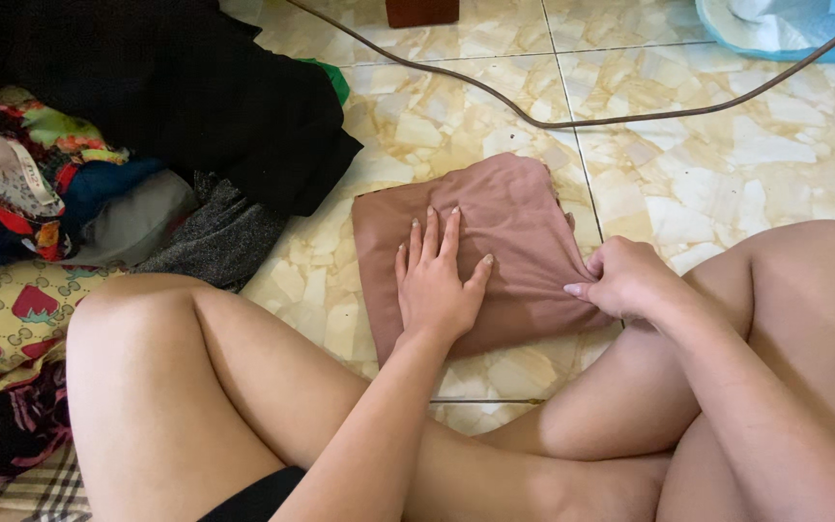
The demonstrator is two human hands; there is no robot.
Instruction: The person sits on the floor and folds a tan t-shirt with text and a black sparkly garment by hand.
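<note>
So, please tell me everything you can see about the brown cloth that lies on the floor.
The brown cloth is a plain, dusty pinkish-brown fabric, soft-looking and folded into a rough rectangle. It lies flat on the marbled beige floor tiles, in front of the crossed legs. The left hand presses flat on its middle with fingers spread. The right hand pinches its right edge, where the fabric bunches into small creases. Its far corner is slightly rounded and uneven.

A heap of mixed clothes [99,145] lies left on the tiled floor [727,174], a brown cable [572,123] crossing beyond.
</note>
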